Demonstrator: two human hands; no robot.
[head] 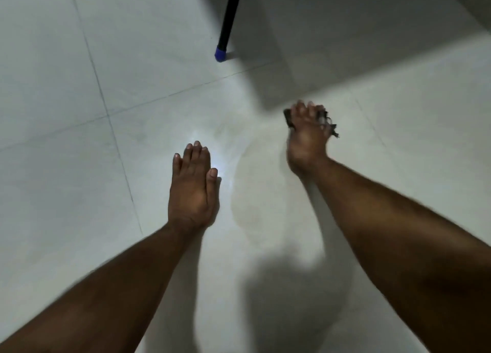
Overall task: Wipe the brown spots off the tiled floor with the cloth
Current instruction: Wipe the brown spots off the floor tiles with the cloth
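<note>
Pressing down on the cloth (325, 122), the right hand (307, 137) has it pinned flat against the floor (79, 166) with its fingers spread over it, so only a dark edge at the left and a frayed dark corner at the right peek out. The left hand (192, 188) lies flat on the tile nearer the person, fingers together and straight, gripping nothing; it looks like a prop for the body's weight.

No distinct brown spots show anywhere in view. What remains is a faint tan smear (255, 209) curving between the two hands, with a thin darker outline low on its left side (likely a damp trail from wiping, though it could be thinned-out residue). By that reading most of the work is done and a few more passes over that haze would finish it; whether spots remain under the cloth or outside the view cannot be told.

Both forearms reach forward and down from the bottom corners, the right one stretched farther out and blurred at the hand, suggesting a stroke in progress. A black leg (229, 15) with a blue cap (220, 53) stands well beyond the hands.
</note>
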